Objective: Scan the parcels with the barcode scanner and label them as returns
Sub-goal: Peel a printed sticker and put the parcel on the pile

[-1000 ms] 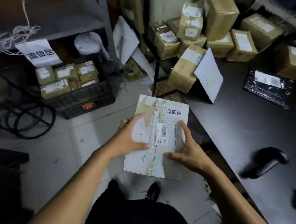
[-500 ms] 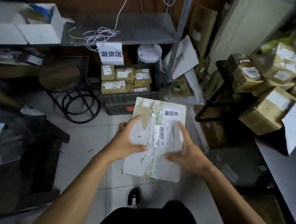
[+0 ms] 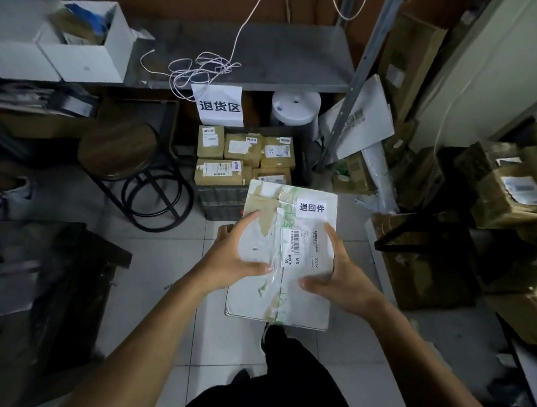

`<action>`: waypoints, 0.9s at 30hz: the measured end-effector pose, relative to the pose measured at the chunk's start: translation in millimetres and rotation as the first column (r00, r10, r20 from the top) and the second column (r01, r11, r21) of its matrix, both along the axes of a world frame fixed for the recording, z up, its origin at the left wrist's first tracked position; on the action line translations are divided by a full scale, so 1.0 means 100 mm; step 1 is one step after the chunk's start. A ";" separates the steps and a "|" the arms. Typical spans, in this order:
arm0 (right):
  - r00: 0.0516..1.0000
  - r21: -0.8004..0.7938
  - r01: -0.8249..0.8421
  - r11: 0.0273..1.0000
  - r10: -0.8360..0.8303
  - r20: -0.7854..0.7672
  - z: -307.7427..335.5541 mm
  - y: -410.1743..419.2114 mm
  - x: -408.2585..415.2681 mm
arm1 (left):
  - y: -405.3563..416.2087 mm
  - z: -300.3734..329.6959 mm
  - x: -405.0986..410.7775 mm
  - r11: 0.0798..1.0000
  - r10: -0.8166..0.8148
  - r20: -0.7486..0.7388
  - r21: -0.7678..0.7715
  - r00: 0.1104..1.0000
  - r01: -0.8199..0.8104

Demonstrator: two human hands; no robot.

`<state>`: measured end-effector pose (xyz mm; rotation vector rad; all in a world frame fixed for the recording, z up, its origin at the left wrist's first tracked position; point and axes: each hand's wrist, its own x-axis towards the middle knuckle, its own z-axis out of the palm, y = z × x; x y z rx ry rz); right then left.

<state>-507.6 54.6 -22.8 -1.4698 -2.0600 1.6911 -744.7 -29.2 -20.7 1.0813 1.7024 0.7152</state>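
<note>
Left hand: my left hand (image 3: 234,258) grips the parcel (image 3: 284,255) by its left edge, thumb across the top face, the other fingers curled under and out of sight.
Right hand: my right hand (image 3: 335,278) clamps the right edge the same way, thumb lying near the barcode label (image 3: 293,248).
Parcel: it hangs flat between both hands above the floor tiles (image 3: 168,260), white wrap torn in places, with a white return sticker (image 3: 312,208) already on its far right corner.
What has changed: a second ago I was facing the dark surface with the unscanned boxes; now I have turned, and the crate (image 3: 219,200) sits straight ahead, just past the parcel's far edge. My grip on the parcel is unchanged.
Crate: it stands on the floor under the shelf (image 3: 255,56), part-filled with brown boxes (image 3: 245,157) that carry labels of their own.
Sign: a white paper sign (image 3: 219,106) hangs from the shelf edge right above the crate.
Meaning for the task: I judge this parcel scanned and labelled; what remains is to lower it onto the boxes in the crate, then go back for the next one.
</note>
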 end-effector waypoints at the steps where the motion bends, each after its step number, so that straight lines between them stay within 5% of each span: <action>1: 1.000 -0.007 -0.005 1.000 0.005 -0.017 -0.01 0.16 -0.03 | 0.16 -0.01 -0.02 1.000 0.009 -0.003 -0.001 1.000 -0.009; 10: 0.998 -0.036 -0.040 0.999 0.038 -0.055 -0.08 1.41 -0.34 | 1.35 -0.22 -0.30 0.999 0.049 -0.071 -0.016 0.996 -0.051; 27: 0.978 -0.119 -0.078 0.990 0.099 0.184 -0.85 3.36 -1.57 | 3.26 -1.37 -1.35 0.996 0.046 -0.035 -0.076 0.998 -0.048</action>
